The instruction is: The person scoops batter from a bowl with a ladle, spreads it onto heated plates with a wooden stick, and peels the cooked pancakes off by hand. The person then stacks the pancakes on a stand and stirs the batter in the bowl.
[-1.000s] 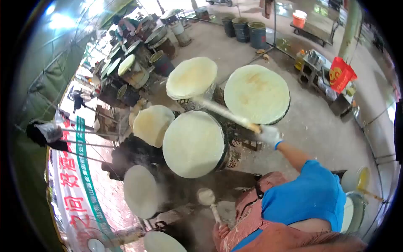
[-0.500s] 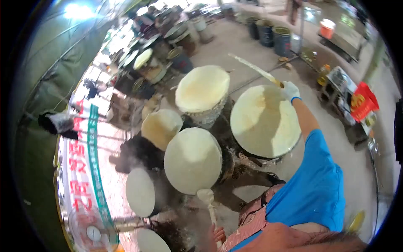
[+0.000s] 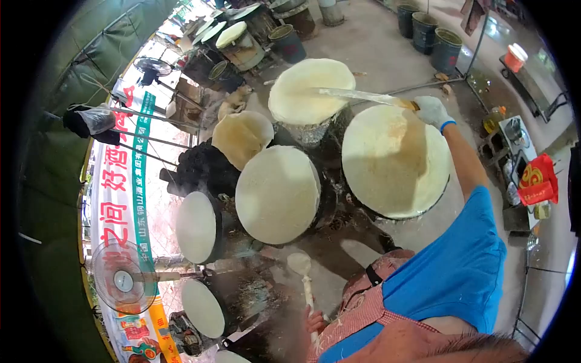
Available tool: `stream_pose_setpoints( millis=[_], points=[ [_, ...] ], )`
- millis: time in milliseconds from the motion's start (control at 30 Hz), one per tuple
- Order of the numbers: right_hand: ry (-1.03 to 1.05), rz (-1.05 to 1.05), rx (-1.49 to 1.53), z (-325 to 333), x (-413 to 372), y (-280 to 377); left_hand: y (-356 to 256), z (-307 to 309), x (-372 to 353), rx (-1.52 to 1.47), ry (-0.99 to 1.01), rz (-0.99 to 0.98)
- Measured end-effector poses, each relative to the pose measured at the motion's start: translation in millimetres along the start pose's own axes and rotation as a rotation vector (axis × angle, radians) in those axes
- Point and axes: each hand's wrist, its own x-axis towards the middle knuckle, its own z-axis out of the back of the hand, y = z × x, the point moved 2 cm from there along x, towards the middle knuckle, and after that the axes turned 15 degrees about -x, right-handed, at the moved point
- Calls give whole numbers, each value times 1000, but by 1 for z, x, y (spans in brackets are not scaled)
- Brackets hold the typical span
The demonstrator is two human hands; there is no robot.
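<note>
My gloved right hand [image 3: 434, 112] clenches the long scraper [image 3: 357, 95], tip over the upper-middle pancake [image 3: 302, 100]; my left hand [image 3: 315, 322] wraps the ladle handle [image 3: 307, 292], bottom centre. Too steep, I'd tear the sheet.

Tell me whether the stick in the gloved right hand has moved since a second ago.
Yes. The right hand carried the stick from the near edge of the right pancake to its far edge; it now crosses the far pancake.
</note>
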Motion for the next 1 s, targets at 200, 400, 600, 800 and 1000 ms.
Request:
stream_pose_setpoints(
  millis=[200,400,600,800,1000],
  points=[
    [-303,147,-169,139,-76,55,-10,-11,-37,42,76,166],
    [-344,209,-183,261,-126,113,-85,42,-72,375,-62,-130],
    [-54,197,-208,275,-57,126,-55,26,-77,143,196,242],
    [-33,307,-261,176,96,119,-61,35,-39,356,265,261],
    [-505,427,-252,214,207,143,5,-8,-7,-102,320,170]
  ],
)
